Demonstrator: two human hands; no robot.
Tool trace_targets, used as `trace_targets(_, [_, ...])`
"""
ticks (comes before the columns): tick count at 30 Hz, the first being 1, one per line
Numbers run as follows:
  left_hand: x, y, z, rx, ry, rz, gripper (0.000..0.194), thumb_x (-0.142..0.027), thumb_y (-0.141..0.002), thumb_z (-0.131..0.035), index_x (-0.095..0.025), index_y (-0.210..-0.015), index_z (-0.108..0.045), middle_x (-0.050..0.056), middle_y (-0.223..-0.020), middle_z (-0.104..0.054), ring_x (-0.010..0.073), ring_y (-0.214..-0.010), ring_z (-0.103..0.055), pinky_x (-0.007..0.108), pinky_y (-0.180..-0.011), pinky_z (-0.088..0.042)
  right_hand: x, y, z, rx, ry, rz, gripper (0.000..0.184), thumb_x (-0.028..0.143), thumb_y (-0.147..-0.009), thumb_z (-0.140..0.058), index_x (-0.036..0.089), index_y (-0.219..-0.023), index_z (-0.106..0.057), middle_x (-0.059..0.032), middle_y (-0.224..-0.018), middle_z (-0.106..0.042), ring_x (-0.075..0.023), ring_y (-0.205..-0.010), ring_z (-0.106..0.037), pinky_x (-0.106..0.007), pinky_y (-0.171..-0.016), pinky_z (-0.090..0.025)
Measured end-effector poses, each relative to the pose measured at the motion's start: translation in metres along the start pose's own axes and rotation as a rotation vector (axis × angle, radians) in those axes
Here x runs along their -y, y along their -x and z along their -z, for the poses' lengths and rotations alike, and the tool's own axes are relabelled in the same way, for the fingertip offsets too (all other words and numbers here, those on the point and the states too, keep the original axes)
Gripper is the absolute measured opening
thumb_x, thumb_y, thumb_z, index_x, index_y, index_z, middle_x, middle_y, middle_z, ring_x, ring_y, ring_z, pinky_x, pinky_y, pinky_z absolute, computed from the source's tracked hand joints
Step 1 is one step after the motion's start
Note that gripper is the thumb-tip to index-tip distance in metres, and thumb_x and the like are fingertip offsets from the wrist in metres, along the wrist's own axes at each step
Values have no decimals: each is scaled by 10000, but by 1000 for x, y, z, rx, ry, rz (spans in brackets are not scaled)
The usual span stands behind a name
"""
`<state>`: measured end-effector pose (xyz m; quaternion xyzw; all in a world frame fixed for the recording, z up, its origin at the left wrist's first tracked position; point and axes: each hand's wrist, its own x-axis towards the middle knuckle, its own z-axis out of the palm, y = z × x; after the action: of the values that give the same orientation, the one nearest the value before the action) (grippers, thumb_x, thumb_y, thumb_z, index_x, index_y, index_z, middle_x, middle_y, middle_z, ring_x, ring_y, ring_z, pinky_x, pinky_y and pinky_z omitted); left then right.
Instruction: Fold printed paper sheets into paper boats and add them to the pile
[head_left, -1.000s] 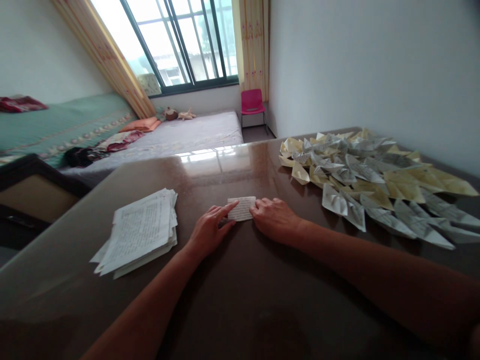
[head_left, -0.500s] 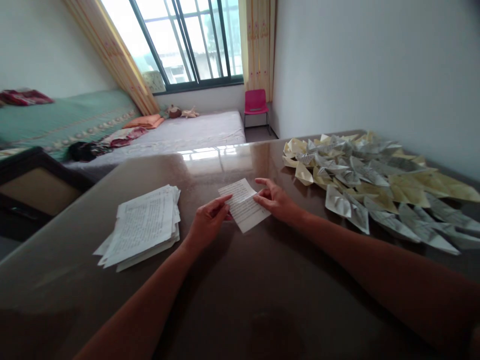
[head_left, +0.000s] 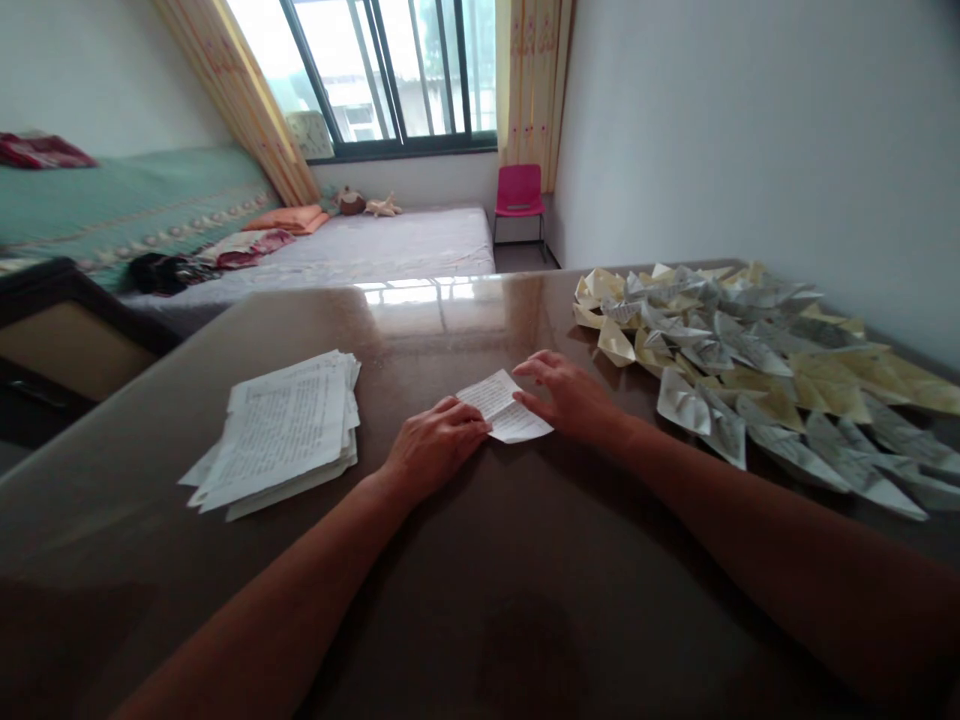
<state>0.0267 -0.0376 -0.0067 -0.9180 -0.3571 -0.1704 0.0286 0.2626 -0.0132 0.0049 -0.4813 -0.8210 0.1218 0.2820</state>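
Observation:
A small piece of printed paper [head_left: 504, 402] with a crease across it lies on the brown table in front of me. My left hand [head_left: 439, 440] is closed at its near left corner, the fingertips together on the paper. At the paper's right side is my right hand [head_left: 574, 398], its thumb and fingers apart and the thumb close to the edge. Whether that thumb touches the paper I cannot tell.
To the left lies a stack of printed sheets [head_left: 277, 425]. Many folded paper shapes [head_left: 757, 385], white and yellowish, cover the table's right side by the wall. Beyond the glossy table [head_left: 465, 590] stand a bed [head_left: 420, 240] and a pink chair [head_left: 519, 190].
The small paper was folded narrow under both hands, then was opened out and turned at an angle. Now it lies lower on the table, and my right fingers have come off it.

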Motion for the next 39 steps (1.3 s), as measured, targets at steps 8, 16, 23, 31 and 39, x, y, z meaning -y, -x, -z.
trace_targets(8, [-8, -1, 4, 38, 15, 36, 270, -342, -948, -440, -276, -1020, -691, 14, -984, -691, 161, -908, -580, 262, -730, -484, 25, 11, 9, 332, 170, 329, 237, 395, -872, -573, 219, -1011, -648, -62, -1004, -647, -201, -954, -552, -323, -813, -408])
trace_targets(16, [2, 5, 17, 130, 53, 34, 347, -176, -895, -411, -284, -1077, -686, -18, -1132, -680, 184, -1022, -589, 295, -797, -506, 9, 7, 4, 402, -5, 176, 270, 362, -920, -496, 180, -856, -684, -29, -850, -660, -129, -768, -564, -231, -684, -371])
trace_targets(23, [1, 4, 19, 132, 47, 39, 345, -161, -877, -428, -279, -1051, -703, -4, -1105, -692, 175, -1010, -593, 285, -802, -514, 9, 7, -9, 299, 172, -61, 415, 506, -903, -462, 184, -691, -615, -3, -670, -618, -112, -588, -491, -234, -552, -269])
trace_targets(31, [-1, 4, 18, 121, 51, 38, 306, -179, -897, -432, -254, -1003, -708, 17, -1057, -691, 175, -999, -586, 273, -775, -508, 19, 8, -12, 263, 406, -107, 397, 520, -907, -430, 212, -739, -616, -21, -768, -671, -141, -633, -542, -260, -532, -212])
trace_targets(39, [-5, 3, 19, 142, 18, 63, 253, -175, -896, -455, -226, -991, -684, 33, -1009, -687, 189, -977, -585, 286, -756, -511, 19, 7, -15, 258, 418, -111, 375, 503, -908, -431, 216, -742, -605, -16, -770, -668, -141, -641, -541, -265, -538, -217])
